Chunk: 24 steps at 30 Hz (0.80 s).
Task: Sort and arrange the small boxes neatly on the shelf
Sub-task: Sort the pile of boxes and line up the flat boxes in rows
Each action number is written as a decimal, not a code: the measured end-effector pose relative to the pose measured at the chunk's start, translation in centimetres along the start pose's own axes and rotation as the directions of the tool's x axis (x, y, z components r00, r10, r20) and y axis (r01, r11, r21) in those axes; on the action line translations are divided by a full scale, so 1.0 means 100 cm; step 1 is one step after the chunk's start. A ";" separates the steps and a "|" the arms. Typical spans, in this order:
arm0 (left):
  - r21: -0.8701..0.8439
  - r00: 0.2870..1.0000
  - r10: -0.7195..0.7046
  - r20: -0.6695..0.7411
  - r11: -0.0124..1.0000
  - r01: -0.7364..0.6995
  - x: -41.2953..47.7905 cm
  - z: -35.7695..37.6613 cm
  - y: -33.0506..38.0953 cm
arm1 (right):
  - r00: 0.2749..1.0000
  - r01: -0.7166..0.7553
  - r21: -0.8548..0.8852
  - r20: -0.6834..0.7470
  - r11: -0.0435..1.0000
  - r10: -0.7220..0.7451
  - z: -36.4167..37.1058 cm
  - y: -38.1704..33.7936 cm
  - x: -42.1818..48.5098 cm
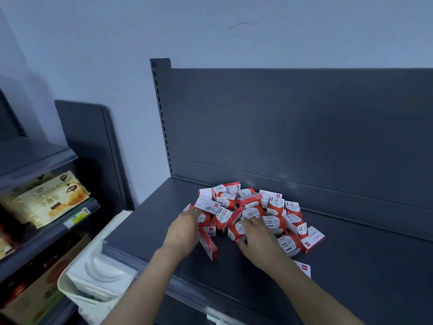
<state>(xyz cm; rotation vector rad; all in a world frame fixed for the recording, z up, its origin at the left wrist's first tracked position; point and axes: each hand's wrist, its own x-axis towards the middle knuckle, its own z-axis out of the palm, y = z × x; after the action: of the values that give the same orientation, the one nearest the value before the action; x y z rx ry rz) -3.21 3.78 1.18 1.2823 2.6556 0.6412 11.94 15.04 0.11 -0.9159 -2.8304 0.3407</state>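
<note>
A loose heap of several small red-and-white boxes (255, 212), some marked "paper clips", lies on the dark grey shelf (351, 266). My left hand (185, 231) reaches into the heap's left side, its fingertips hidden among the boxes, so its hold cannot be told. A flat red box (209, 246) stands tilted against that hand's right edge. My right hand (257, 240) lies over the heap's front, with its thumb and fingers curled round one red-and-white box (237, 231). A single box (303, 268) lies apart near my right forearm.
The shelf's dark back panel (293, 127) rises behind the heap. A white plastic bin (93, 273) sits below the shelf's left front corner. Further left, another shelf unit holds a snack package (46, 200) and other goods. Bare shelf surface stretches right of the heap.
</note>
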 end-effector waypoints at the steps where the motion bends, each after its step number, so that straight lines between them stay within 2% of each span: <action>1: 0.009 1.000 0.013 0.007 1.000 -0.013 0.000 0.000 -0.002 | 1.000 -0.004 -0.016 0.003 1.000 0.004 0.003 -0.001 0.002; 3: 0.013 0.999 0.053 0.004 0.999 -0.053 -0.003 -0.001 -0.005 | 1.000 -0.013 -0.061 0.010 0.998 0.014 0.007 -0.004 0.006; 5: 0.010 0.988 0.153 0.002 0.988 -0.153 -0.006 -0.001 -0.006 | 1.000 -0.019 -0.096 0.017 0.995 0.021 0.011 -0.005 0.010; 10: 0.082 0.921 0.374 0.106 0.920 -0.383 -0.010 0.008 -0.006 | 0.999 -0.006 -0.152 0.033 0.988 0.011 0.016 -0.006 0.014; 16: 0.168 0.871 0.461 0.166 0.858 -0.486 -0.011 0.009 -0.003 | 0.995 0.016 -0.219 0.103 0.975 0.006 0.014 -0.009 0.013; 21: 0.240 0.850 0.453 0.270 0.823 -0.515 -0.009 0.007 -0.001 | 0.988 0.027 -0.265 0.156 0.964 0.016 0.008 -0.009 0.012; 24: 0.204 0.839 0.456 0.296 0.828 -0.522 -0.008 0.010 0.000 | 0.980 0.036 -0.156 0.199 0.987 -0.005 0.007 -0.007 0.007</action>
<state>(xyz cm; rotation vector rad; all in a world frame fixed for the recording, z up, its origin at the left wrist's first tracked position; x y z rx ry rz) -2.43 3.52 0.19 2.0187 2.2751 0.1354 10.84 14.80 -0.34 -0.9289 -3.0856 0.2175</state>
